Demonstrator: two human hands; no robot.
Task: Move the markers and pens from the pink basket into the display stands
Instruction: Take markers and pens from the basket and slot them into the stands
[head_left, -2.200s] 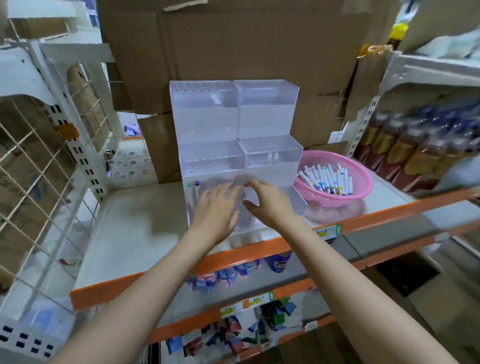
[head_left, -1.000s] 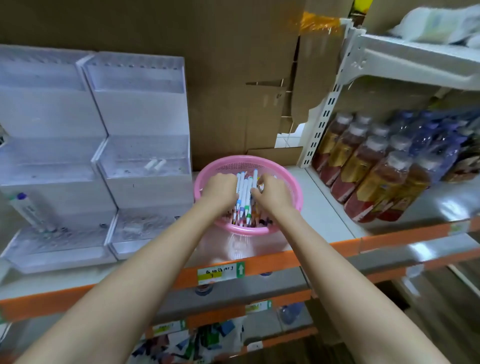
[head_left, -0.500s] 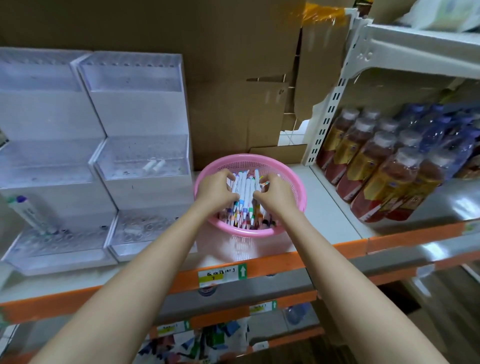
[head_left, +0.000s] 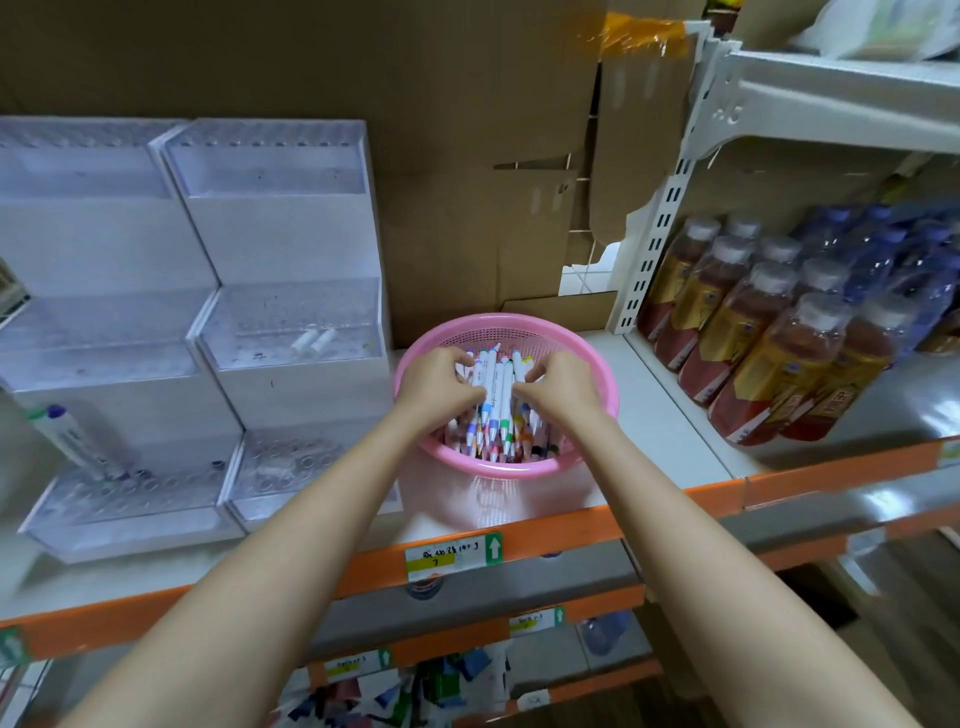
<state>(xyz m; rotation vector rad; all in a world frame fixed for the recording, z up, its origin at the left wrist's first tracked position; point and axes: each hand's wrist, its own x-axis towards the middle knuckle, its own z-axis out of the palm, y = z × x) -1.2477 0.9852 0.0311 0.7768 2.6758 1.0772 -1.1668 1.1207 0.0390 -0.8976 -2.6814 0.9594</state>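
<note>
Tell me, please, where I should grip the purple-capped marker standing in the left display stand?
Pinch the purple-capped marker on its upper barrel, just below the cap, coming from above; its lower end sits in the display stand's front tier, leaving only the top free.

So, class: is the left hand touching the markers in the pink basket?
Touching. The head view shows the left hand with its fingers curled against the bunch of markers in the pink basket.

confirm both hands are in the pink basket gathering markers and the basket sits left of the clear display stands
Wrong side: the head view shows the pink basket right of the clear display stands, not left. The left hand and right hand are indeed in it, gathering markers.
</note>
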